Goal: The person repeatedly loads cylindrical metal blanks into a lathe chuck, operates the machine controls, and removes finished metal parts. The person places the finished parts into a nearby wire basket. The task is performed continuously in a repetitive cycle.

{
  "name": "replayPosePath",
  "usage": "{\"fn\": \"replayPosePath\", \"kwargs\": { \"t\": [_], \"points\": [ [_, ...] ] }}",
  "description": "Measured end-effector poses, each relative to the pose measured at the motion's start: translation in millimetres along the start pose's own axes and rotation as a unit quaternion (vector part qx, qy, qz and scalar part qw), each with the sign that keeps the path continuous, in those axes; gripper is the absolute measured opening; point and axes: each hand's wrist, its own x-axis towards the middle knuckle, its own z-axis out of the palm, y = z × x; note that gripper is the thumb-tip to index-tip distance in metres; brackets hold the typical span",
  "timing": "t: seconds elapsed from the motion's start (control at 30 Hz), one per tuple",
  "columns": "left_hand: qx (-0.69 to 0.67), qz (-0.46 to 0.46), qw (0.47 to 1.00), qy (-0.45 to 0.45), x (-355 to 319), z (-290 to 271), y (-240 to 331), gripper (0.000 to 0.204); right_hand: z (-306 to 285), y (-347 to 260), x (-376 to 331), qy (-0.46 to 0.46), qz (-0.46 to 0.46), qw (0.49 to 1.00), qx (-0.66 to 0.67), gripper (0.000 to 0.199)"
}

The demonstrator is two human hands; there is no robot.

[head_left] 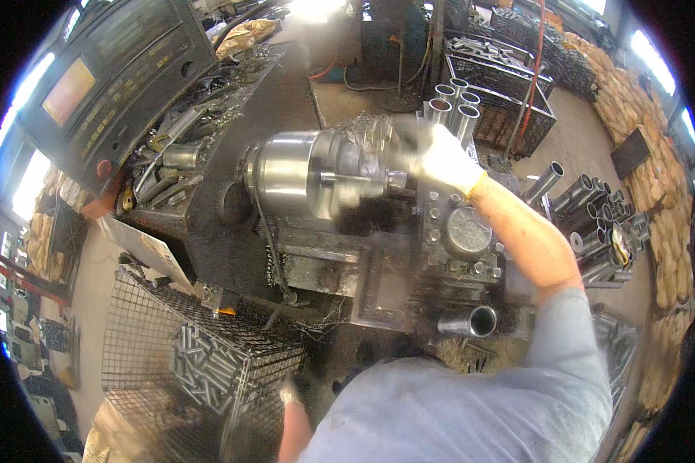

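Right hand of mine (pixel 445 158), gloved in white, is near one metal chuck (pixel 287 168), on its right side; fingers are blurred, so I cannot tell how far they open or what they hold. This chuck is a shiny silver cylinder, its front part also blurred. Left hand (pixel 288 393) is near one wire basket (pixel 266 370), its grip unclear. Behind right hand stand five open tubes (pixel 467 125); one more tube (pixel 455 324) lies closer to me

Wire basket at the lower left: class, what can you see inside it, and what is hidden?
The wire basket holds a jumbled heap of silver metal pieces. Only the upper ones show; those deeper down, and the floor beneath them, are covered.
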Motion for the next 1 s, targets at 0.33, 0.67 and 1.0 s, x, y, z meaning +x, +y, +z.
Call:
{"fn": "replayPosePath", "kwargs": {
  "t": [0.33,0.67,1.0],
  "points": [
    [0.14,0.465,0.837,-0.254,-144.5,128.1,147.7,0.038,-18.9,57.1,58.0,-0.061,-0.063,0.969,-0.23,0.037],
    [0.157,0.659,0.678,-0.287,-204.8,339.5,276.7,0.047,-29.0,81.8,45.0,-0.227,-0.002,0.938,-0.263,0.055],
    [0.156,0.784,0.589,-0.118,-210.2,232.4,341.1,0.047,70.6,143.3,68.6,-0.378,-0.012,0.882,-0.28,0.058]
  ]
}}
